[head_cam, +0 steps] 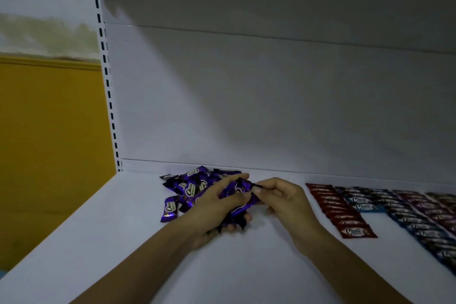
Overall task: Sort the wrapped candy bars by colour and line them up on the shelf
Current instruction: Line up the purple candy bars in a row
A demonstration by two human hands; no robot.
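Gripping a bunch of purple candy bars [240, 209], the left hand [212, 210] has its fingers curled round them over the white shelf [98, 242], while the right hand [283, 198] pinches the dark end of one bar in that bunch between thumb and forefinger. On my feed, a loose pile of purple bars [192, 186] lies just behind and left of the hands, near the back panel [246, 106]. Off to the right, well apart, a red row [341, 210] lies lined up, with blue rows [362, 202] and darker rows [424, 205] beside it, running past the edge of my view.
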